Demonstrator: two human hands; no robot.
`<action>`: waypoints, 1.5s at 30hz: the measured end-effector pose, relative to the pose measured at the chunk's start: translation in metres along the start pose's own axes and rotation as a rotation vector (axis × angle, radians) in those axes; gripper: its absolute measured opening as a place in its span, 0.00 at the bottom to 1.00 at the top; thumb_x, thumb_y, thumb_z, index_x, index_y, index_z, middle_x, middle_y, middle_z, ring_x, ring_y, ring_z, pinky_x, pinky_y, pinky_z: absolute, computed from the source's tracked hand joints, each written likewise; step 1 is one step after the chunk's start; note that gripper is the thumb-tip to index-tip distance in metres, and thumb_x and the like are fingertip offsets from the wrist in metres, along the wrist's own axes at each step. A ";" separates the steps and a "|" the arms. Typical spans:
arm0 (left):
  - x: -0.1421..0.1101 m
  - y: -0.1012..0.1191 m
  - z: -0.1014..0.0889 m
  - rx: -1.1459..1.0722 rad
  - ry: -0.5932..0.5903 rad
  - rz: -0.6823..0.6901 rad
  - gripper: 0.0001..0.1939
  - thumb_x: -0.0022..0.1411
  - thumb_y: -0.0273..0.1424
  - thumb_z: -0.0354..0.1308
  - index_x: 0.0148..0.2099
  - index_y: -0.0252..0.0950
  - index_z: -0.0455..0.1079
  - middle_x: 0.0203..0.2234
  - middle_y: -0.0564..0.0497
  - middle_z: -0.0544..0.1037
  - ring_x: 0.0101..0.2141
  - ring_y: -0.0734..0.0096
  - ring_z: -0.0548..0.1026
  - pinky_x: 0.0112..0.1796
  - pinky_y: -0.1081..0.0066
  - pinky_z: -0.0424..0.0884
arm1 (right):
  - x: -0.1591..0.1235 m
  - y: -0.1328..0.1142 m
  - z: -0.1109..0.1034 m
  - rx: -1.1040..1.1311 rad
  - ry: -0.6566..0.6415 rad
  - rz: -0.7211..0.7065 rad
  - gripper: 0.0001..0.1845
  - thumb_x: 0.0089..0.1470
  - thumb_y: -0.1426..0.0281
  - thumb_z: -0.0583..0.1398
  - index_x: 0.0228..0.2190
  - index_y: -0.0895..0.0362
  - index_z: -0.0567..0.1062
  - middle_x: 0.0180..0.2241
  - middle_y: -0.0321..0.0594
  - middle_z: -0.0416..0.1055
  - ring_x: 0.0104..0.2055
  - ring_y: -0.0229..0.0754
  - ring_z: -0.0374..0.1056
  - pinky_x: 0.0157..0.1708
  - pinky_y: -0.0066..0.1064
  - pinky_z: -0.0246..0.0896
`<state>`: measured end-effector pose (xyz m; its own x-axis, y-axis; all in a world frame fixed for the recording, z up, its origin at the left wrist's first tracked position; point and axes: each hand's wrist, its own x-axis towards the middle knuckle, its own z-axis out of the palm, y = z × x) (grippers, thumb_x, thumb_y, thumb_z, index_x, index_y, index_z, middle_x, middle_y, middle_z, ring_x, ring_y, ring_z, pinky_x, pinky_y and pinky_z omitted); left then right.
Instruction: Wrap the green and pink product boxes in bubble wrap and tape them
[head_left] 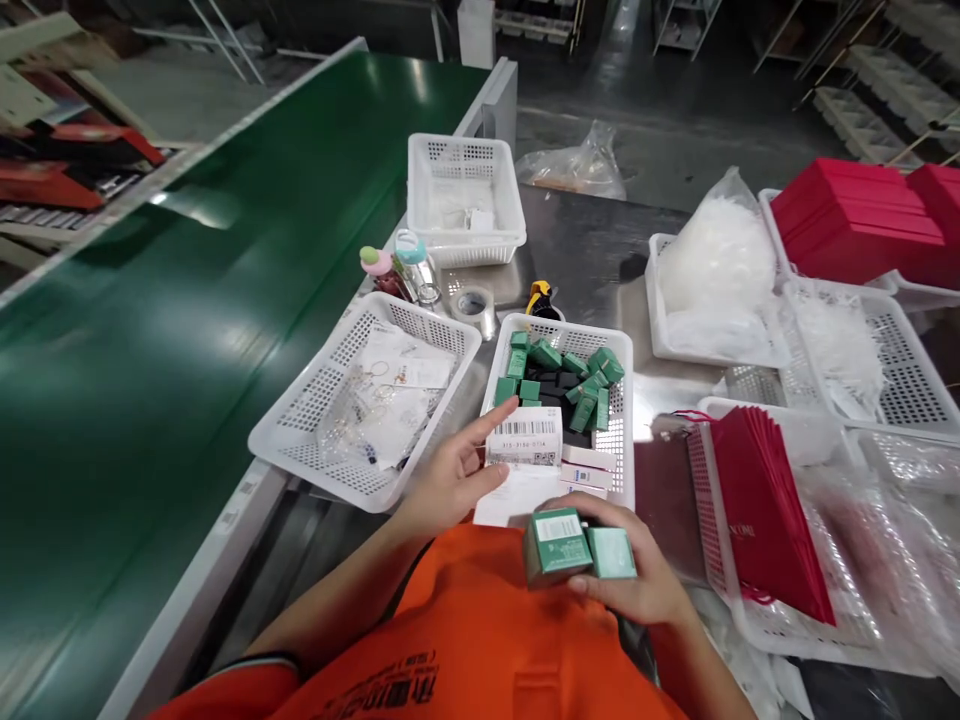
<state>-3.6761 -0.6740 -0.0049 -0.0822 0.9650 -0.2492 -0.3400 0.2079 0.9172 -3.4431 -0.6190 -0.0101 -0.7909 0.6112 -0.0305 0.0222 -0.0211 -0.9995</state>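
My left hand (pixel 459 468) is at a white paper slip (pixel 525 440) with a printed barcode, its thumb over the left edge. The index finger stretches along the slip's upper corner; the other fingers curl in, partly hidden. In my right hand (pixel 637 565) are two green boxes side by side: a larger box (pixel 559 542) with a white label and a smaller box (pixel 611 553). Both are in front of my orange shirt. Just ahead, a white basket (pixel 624 400) contains several small green boxes (pixel 546 353), black items and pale pink-edged boxes (pixel 589 470).
Left of it stands a white basket (pixel 289 440) with small bagged items. Behind are a tape roll (pixel 474 308), two bottles (pixel 420 265) and another basket (pixel 465 245). A green conveyor belt (pixel 225 250) runs along the left. Red bags (pixel 772 520) and bubble wrap fill right-hand baskets.
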 end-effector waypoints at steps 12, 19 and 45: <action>-0.007 -0.005 -0.011 0.334 0.090 0.063 0.20 0.64 0.36 0.58 0.57 0.41 0.76 0.44 0.45 0.83 0.40 0.60 0.79 0.42 0.67 0.76 | -0.001 -0.002 0.003 0.054 0.063 0.047 0.31 0.47 0.54 0.71 0.50 0.55 0.77 0.45 0.47 0.78 0.46 0.49 0.75 0.47 0.37 0.71; -0.010 -0.004 -0.013 0.273 0.031 0.092 0.24 0.63 0.34 0.60 0.61 0.41 0.72 0.51 0.44 0.80 0.47 0.58 0.78 0.47 0.66 0.76 | -0.004 0.000 0.003 0.087 0.082 0.072 0.28 0.45 0.58 0.72 0.48 0.52 0.78 0.45 0.44 0.78 0.46 0.50 0.75 0.46 0.36 0.71; -0.017 -0.013 -0.020 0.423 0.062 0.079 0.22 0.62 0.35 0.60 0.58 0.35 0.75 0.52 0.41 0.80 0.48 0.57 0.79 0.48 0.66 0.78 | 0.018 0.007 0.001 0.628 0.278 0.443 0.27 0.35 0.62 0.77 0.39 0.58 0.81 0.36 0.43 0.81 0.37 0.46 0.77 0.41 0.36 0.72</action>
<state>-3.6893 -0.6965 -0.0190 -0.1533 0.9718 -0.1793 0.0819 0.1933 0.9777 -3.4582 -0.6089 -0.0172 -0.6072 0.6141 -0.5043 -0.1148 -0.6958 -0.7090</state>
